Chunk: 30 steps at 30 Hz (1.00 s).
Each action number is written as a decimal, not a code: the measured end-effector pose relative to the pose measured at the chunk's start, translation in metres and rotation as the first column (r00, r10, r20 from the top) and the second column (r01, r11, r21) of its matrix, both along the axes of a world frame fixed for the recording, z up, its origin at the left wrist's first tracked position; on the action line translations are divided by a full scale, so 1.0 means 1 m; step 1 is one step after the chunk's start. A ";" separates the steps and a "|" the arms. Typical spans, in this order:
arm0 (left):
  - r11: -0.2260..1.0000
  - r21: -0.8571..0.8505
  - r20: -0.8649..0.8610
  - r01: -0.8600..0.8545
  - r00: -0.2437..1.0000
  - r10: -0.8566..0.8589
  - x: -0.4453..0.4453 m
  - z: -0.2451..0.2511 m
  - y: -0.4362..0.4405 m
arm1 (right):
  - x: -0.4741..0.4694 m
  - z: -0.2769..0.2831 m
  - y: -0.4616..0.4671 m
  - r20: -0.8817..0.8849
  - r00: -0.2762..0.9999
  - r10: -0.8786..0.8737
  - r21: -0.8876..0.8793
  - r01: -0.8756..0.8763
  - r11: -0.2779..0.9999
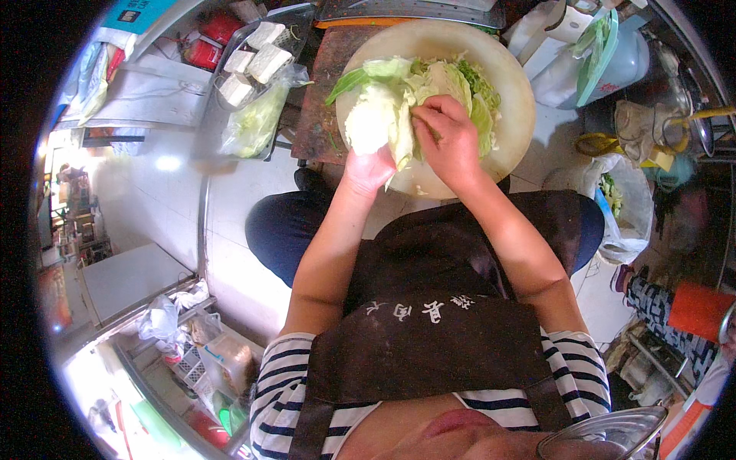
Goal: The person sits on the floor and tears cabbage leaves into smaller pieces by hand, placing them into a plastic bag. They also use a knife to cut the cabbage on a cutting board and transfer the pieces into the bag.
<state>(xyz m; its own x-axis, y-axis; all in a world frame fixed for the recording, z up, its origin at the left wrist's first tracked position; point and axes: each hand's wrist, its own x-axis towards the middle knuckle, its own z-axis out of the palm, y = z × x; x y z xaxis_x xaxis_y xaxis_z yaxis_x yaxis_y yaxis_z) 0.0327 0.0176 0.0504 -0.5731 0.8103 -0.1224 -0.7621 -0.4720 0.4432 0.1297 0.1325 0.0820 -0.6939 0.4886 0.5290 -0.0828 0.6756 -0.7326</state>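
Observation:
My left hand point(372, 170) is shut around the lower end of a pale cabbage piece point(371, 118), held over a round, cream-coloured chopping board point(514, 144). Strong light washes out the white face of this piece. My right hand point(451, 144) pinches the edge of a cabbage leaf point(401, 135) on the right side of the piece; its fingertips are partly hidden. Behind the hands, loose cabbage leaves point(443, 83) lie on the board beside finely cut green cabbage point(480, 83). A green outer leaf point(348, 83) sticks out past the board's left edge.
Under the round board is a worn wooden board point(313, 126). To the left, white blocks point(270, 62), possibly tofu, sit in a basket near a bagged cabbage point(253, 126). A plastic-lined bin point(629, 224) stands right. Farther right is another person's patterned trouser leg point(661, 310).

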 end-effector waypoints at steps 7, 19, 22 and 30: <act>0.986 0.099 0.021 0.135 0.990 -0.138 -0.009 -0.008 -0.018 | -0.001 0.010 -0.001 0.007 0.971 0.239 -0.474 -0.207 0.856; 0.994 0.112 0.051 0.007 0.999 -0.013 -0.012 -0.005 -0.020 | 0.241 -0.108 0.242 0.115 0.713 -0.692 -0.065 0.701 0.711; 0.995 0.096 -0.072 -0.023 0.997 0.030 -0.009 -0.020 -0.028 | 0.263 -0.065 0.235 0.270 0.474 -0.838 0.394 0.740 0.546; 0.980 -0.195 0.038 -0.025 0.999 0.033 0.000 -0.042 -0.014 | 0.023 0.018 -0.021 0.286 0.951 -0.114 -0.075 0.141 0.987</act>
<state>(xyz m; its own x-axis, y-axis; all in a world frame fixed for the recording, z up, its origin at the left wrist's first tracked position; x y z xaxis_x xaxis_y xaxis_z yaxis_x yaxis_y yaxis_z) 0.0331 0.0034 0.0089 -0.5873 0.7517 -0.3000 -0.7686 -0.4018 0.4978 0.1522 0.1116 0.0998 -0.7359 0.6207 0.2706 0.2170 0.5947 -0.7741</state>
